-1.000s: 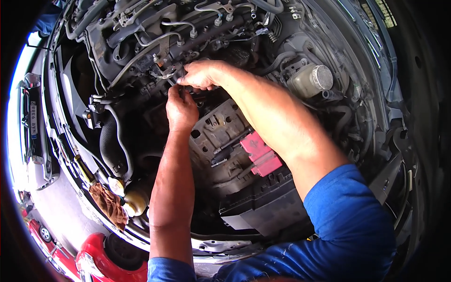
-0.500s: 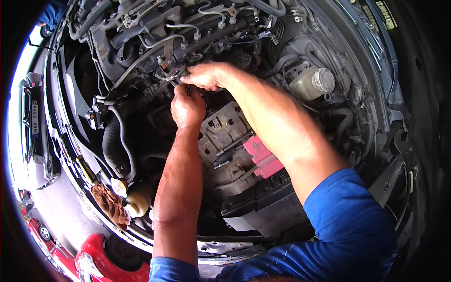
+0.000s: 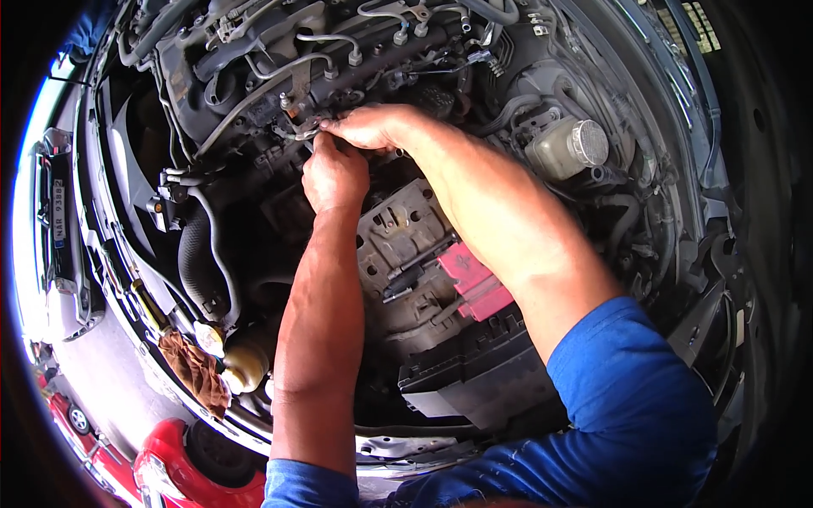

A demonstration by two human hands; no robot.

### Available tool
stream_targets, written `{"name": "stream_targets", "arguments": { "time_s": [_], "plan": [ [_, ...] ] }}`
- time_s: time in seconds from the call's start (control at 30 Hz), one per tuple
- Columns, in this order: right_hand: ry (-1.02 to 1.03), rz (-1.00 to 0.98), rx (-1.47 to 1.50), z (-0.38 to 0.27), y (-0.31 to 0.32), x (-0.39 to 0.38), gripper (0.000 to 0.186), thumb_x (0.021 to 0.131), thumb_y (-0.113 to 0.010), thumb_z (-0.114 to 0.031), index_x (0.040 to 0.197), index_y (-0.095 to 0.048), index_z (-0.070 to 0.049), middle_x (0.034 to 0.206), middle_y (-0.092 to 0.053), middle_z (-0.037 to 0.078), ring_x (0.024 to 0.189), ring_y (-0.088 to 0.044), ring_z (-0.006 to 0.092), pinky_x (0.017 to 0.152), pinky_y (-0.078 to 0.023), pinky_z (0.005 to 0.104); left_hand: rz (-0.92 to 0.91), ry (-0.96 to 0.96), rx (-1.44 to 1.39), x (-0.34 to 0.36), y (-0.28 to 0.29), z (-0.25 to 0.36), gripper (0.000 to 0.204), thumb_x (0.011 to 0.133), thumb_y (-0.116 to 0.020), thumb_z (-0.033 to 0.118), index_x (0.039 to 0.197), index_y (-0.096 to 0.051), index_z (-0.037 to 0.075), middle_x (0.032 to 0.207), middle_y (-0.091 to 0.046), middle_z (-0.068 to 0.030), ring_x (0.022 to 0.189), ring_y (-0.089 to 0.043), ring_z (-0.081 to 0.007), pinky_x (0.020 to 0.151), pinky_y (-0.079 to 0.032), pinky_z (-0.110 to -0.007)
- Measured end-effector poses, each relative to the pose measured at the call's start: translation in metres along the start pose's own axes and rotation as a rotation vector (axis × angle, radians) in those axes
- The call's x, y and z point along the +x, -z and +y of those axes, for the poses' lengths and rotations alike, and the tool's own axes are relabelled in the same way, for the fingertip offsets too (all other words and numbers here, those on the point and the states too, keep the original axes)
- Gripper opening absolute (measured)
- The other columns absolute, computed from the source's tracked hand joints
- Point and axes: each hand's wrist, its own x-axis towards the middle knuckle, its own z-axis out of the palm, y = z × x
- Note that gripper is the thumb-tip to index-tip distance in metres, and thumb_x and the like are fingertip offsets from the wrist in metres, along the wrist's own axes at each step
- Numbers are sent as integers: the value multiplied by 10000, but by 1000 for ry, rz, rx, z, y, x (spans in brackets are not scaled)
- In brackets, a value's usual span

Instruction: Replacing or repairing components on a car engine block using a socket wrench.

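Observation:
Both my hands meet at the near side of a car engine [image 3: 254, 68], by a small metal bracket or fitting [image 3: 303, 130]. My left hand [image 3: 335, 176] is closed in a fist-like grip, its fingertips up against that fitting; what sits between them is hidden. Coming in from the right, my right hand [image 3: 366, 129] has its thumb and fingers pinched together just above the left, at the same spot. Whatever it pinches is too small to make out. Metal fuel pipes [image 3: 329, 39] curve over the engine beyond my hands.
Below my right forearm lies a pink-red plastic cover [image 3: 474, 284] beside a bare battery tray [image 3: 398, 229] and a black box [image 3: 474, 372]. A reservoir [image 3: 563, 151] stands at right. A brown rag [image 3: 193, 372] and a screwdriver [image 3: 151, 306] lie along the left front edge.
Both hands have shifted slightly left and away from me, staying together at the fitting. The view has moved a little; nothing else visibly differs.

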Motion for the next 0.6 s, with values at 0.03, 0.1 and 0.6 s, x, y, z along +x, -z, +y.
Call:
{"name": "stream_targets", "arguments": {
  "time_s": [0.03, 0.1, 0.6],
  "plan": [
    [135, 136, -276, -5, -1, -5, 540, 930, -442, -561, 1211, -620, -135, 819, -619, 97, 692, -570, 236, 591, -433, 371, 5, -17, -7, 0, 0, 1, 263, 884, -546, 305, 1017, -563, 78, 915, -678, -225, 894, -647, -424, 793, -515, -495],
    [81, 325, -503, -13, -3, -19, 383, 905, -486, -298, 1059, -683, -7, 1193, -612, 224, 1131, -587, 357, 924, -476, 409, -21, 28, -15, -1, 0, 2, 298, 828, -608, 275, 1040, -586, 66, 978, -672, -234, 978, -627, -416, 840, -494, -488],
    [46, 216, -749, -40, -2, 1, 341, 813, -565, -157, 1115, -676, -44, 1165, -646, 174, 1097, -617, 323, 889, -494, 414, -10, -49, -110, 5, 6, -6, 276, 821, -611, 209, 1017, -604, 15, 981, -659, -259, 986, -619, -427, 835, -492, -474]
  ]
}}
